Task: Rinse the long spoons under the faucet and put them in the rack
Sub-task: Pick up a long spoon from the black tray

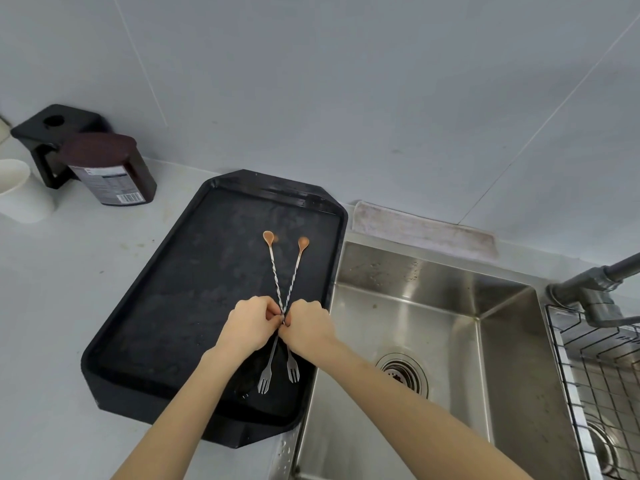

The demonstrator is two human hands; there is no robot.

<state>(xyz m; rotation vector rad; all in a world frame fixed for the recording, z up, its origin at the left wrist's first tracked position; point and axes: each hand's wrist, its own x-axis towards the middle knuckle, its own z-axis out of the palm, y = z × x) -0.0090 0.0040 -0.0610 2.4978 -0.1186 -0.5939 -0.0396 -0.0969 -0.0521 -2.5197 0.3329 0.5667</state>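
Note:
Two long twisted metal spoons cross each other over a black tray [145, 323]. Their small bowls are stained brown and point away from me; each handle ends in a little fork near me. The left spoon [273, 268] and the right spoon [296, 271] cross where my hands meet. My left hand [251, 323] and my right hand [306, 327] both pinch the shafts at the crossing, fingers closed. The faucet [595, 289] stands at the right of the steel sink [433, 323]. A wire rack [595, 375] sits in the right basin.
A grey cloth [422, 226] lies behind the sink along the wall. At the far left stand a dark jar [110, 168], a black holder [55, 133] and a white cup [17, 192]. The sink drain [403, 374] lies in the left basin.

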